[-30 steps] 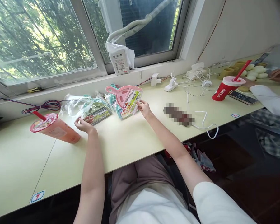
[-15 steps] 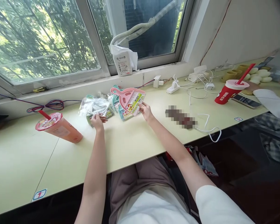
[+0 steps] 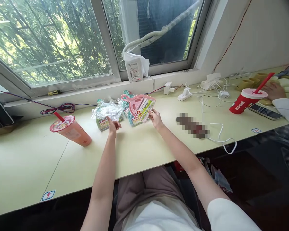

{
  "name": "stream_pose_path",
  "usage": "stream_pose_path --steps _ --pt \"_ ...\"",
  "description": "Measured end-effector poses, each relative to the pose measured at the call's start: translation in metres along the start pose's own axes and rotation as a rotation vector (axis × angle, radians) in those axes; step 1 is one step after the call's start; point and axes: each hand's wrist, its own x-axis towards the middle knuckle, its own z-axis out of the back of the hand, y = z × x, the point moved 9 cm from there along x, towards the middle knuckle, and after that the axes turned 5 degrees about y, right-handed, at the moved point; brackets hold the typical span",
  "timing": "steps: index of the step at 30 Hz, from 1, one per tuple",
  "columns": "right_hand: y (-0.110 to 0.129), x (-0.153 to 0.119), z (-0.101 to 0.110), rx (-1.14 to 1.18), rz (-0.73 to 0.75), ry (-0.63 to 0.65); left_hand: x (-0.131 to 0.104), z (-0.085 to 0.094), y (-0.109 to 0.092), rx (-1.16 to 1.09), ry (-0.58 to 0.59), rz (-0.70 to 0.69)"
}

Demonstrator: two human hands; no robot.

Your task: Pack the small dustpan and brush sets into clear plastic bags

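My right hand [image 3: 156, 118] grips the lower right corner of a pink dustpan-and-brush set [image 3: 137, 106] with a printed label, tilted above the table. Beneath and behind it lie green-blue sets [image 3: 133, 120], partly covered. My left hand [image 3: 113, 126] is empty, with thumb and fingers apart, just in front of crumpled clear plastic wrapping [image 3: 108, 110]. That wrapping rests over another green set [image 3: 102, 124] with a printed label.
An orange drink cup [image 3: 73, 131] leans at the left. On the right are a blurred brown object [image 3: 192, 125], white cables, a power strip [image 3: 184, 95], a red cup [image 3: 243, 102] and a phone [image 3: 266, 111]. Another person's hand [image 3: 274, 91] is beyond the red cup.
My left hand has let go of the plastic wrapping, which now lies on the green set. The view has shifted left. The other person's hand has come in behind the red cup.
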Motion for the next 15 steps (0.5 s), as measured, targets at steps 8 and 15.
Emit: stream_pose_path --steps 8,15 --pt "-0.004 -0.005 -0.016 -0.050 0.004 0.100 -0.030 -0.100 0.005 0.152 0.546 0.069" --pt "-0.004 -0.014 -0.042 -0.163 -0.004 0.294 -0.023 -0.084 -0.011 0.164 0.187 -0.191"
